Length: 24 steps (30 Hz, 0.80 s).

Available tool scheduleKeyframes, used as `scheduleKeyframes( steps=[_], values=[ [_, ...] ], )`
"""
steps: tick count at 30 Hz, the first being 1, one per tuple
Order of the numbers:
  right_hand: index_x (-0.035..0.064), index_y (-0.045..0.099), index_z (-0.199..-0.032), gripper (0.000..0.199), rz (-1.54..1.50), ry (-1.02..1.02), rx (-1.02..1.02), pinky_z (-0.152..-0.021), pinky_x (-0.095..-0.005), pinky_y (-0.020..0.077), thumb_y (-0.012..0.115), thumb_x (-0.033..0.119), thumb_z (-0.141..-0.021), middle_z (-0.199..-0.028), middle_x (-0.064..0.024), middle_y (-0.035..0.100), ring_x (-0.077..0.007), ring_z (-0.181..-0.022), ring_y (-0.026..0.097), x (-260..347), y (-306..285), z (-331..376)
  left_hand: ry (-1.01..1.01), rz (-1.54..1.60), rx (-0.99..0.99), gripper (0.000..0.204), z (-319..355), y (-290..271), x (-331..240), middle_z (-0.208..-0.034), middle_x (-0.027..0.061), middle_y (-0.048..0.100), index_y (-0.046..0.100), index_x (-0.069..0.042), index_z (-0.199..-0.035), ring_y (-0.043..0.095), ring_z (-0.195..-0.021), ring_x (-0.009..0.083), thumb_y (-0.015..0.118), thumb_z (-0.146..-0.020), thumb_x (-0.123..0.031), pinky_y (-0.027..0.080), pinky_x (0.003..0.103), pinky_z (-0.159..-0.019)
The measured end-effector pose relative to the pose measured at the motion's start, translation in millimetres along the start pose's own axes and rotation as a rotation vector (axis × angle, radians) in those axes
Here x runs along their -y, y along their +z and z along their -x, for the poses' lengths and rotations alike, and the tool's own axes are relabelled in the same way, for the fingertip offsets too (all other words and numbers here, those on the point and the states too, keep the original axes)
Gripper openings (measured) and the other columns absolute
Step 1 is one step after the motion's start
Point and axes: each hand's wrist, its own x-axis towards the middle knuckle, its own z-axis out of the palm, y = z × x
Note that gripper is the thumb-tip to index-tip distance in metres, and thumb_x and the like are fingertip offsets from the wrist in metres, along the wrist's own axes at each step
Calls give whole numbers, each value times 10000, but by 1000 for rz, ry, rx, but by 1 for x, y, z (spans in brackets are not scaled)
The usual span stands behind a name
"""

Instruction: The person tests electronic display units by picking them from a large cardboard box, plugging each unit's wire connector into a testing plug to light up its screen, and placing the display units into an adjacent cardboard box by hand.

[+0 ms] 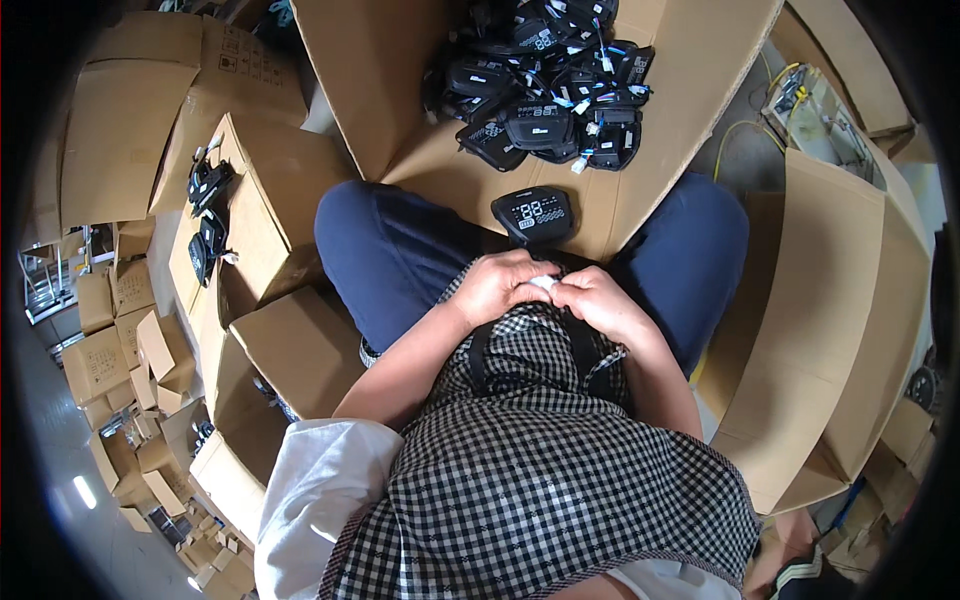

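Close to my lap, my left hand (pixel 497 286) and my right hand (pixel 602 302) meet with the fingertips of both pinched on a small white piece (pixel 543 283). It looks like a cable connector, but the fingers cover most of it. Just beyond my hands, a black display unit (pixel 533 215) lies face up on the cardboard, its screen showing pale digits and marks. Whether a cable joins it to the white piece cannot be made out. Farther off, a pile of similar black display units (pixel 540 125) with wires and white plugs lies in an open cardboard box (pixel 690 100).
More black units (pixel 208 215) lie on a closed carton (pixel 265 170) to my left. Open cartons stand at my left (pixel 300 345) and right (pixel 800 340). Many stacked boxes (pixel 100 365) fill the far left. A yellow cable (pixel 740 130) runs at the upper right.
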Motion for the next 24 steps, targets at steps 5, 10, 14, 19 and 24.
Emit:
scheduleKeyframes(
  steps=[5, 10, 14, 19, 24],
  values=[
    [45, 615, -689, 216, -194, 237, 287, -408, -221, 190, 592, 196, -840, -526, 73, 422, -17, -440, 296, 9, -12, -3, 118, -113, 41, 394, 5, -4, -1, -791, 83, 621, 675, -102, -1079, 619, -706, 282, 751, -717, -241, 510, 370, -651],
    [56, 601, -683, 242, -249, 269, 309, -407, -206, 174, 578, 200, -876, -535, 90, 401, -2, -444, 273, 0, -12, -6, 109, -19, 40, 359, 4, 3, -2, -774, 85, 606, 672, -83, -1054, 617, -717, 276, 721, -759, -283, 501, 377, -635],
    [56, 603, -696, 278, -85, 150, 171, -428, -221, 248, 565, 233, -906, -547, 64, 448, -27, -462, 344, 15, -9, 0, -33, -67, 57, 408, 0, -5, -13, -840, 107, 637, 643, -62, -1092, 632, -774, 298, 750, -745, -248, 509, 380, -680],
    [38, 642, -855, 264, 154, 44, -547, -693, -414, 470, 531, 268, -920, -758, -120, 645, -303, -760, 639, 67, -30, -21, -122, -178, -68, 420, 1, -10, -22, -969, 134, 664, 628, -58, -1057, 645, -880, 326, 684, -803, -389, 530, 390, -752],
    [98, 692, -1026, 262, 729, -95, -841, -948, -472, 422, 535, 265, -900, -1421, -118, 390, -376, -1156, 496, 56, -53, -107, -42, -298, -11, 337, -4, 9, -31, -894, 99, 671, 645, -93, -989, 656, -835, 288, 630, -840, -395, 531, 380, -715]
  ],
)
